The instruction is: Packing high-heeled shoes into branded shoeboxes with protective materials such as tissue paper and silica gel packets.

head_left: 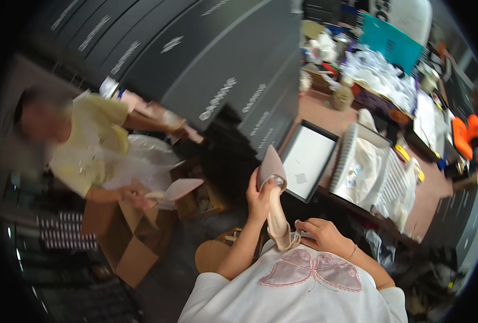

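A pale pink, pointed-toe slingback shoe (276,212) is upright before my chest, its toe up and its beige insole facing me. My left hand (258,200) is wrapped round the toe part, with the thumb near the shoe's opening. Down at the heel end, my right hand (325,235) has its fingers closed on the thin strap (294,237). Just beyond the shoe, a grey shoe box part with a white inside (304,168) rests at the table's edge. To its right stands an open box (369,161) with white tissue paper and ridged white sides.
At left, a co-worker in a yellow shirt (91,121) holds a similar pointed shoe (182,189) above open cardboard boxes (136,264). Stacked dark shoe boxes (196,70) rise ahead. Bottles, white papers and orange objects (461,137) crowd the table (325,110).
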Available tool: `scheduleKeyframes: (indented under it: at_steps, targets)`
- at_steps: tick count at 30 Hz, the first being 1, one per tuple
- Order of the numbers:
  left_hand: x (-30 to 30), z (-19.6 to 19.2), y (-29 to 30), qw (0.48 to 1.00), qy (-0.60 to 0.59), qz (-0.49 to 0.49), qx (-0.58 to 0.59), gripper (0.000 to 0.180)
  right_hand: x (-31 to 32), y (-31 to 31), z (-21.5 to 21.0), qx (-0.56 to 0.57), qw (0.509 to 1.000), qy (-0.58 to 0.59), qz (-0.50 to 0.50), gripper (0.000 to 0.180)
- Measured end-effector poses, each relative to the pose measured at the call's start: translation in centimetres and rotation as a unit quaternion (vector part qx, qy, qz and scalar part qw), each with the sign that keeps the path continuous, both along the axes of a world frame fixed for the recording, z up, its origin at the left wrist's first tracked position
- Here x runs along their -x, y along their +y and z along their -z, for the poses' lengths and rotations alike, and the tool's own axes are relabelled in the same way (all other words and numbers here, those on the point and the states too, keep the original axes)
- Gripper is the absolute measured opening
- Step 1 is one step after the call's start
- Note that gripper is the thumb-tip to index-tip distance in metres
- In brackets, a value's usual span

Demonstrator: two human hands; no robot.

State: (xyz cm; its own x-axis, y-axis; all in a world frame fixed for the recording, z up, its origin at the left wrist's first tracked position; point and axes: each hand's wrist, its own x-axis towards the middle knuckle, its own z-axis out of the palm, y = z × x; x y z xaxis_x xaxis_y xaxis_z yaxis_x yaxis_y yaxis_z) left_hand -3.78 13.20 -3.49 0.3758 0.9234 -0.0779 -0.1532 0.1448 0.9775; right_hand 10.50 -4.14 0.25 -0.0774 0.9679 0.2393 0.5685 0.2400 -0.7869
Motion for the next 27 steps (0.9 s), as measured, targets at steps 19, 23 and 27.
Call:
scheduleKeyframes:
  at_steps: [19,23,27]
  targets:
    - [15.1,-1.7,4.9,0.933,0.222,-0.221,-0.178,0.049,4.7,6.0,-1.1,0.037,0.993,-0.038,-0.11,0.027]
    - [15.9,-1.0,6.5,0.926,0.235,-0.213,-0.205,0.049,5.2,6.0,-1.1,0.053,0.995,-0.029,-0.082,0.026]
    - [16.9,-1.1,8.6,0.907,0.262,-0.224,-0.244,0.051,5.6,6.0,-0.9,0.072,0.996,-0.012,-0.043,0.026]
